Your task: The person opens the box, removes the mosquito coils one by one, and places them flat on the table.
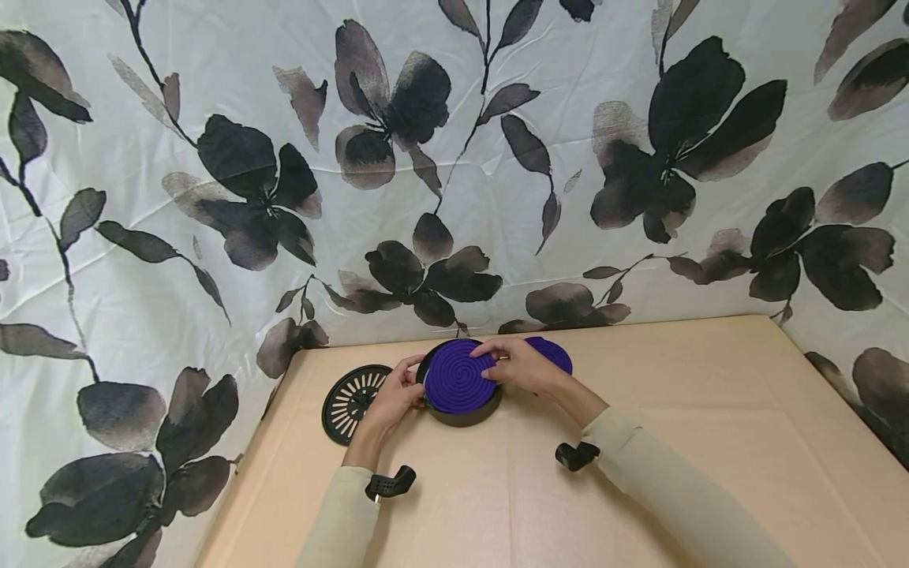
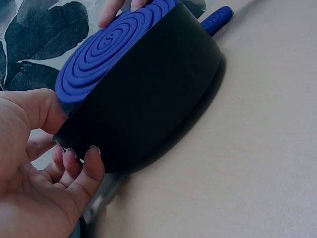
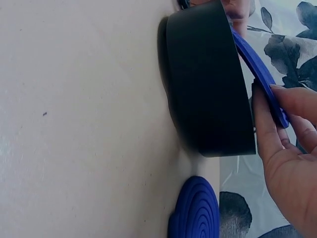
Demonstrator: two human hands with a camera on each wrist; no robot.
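A blue-violet spiral mosquito coil (image 1: 459, 377) lies tilted over the mouth of a round black tin (image 1: 465, 416). My right hand (image 1: 521, 364) pinches the coil's edge between thumb and fingers; in the right wrist view, that edge of the coil (image 3: 262, 74) stands above the rim. My left hand (image 1: 395, 401) grips the tin's left side, thumb at the rim and fingertips against the wall, as the left wrist view shows. The inside of the tin is hidden under the coil.
A black slotted round lid (image 1: 348, 406) lies left of the tin, partly behind the left hand. Another blue-violet coil (image 1: 552, 353) rests on the light wooden table (image 1: 511, 489), right of the tin. Floral cloth (image 1: 497, 197) hangs behind the table's back edge.
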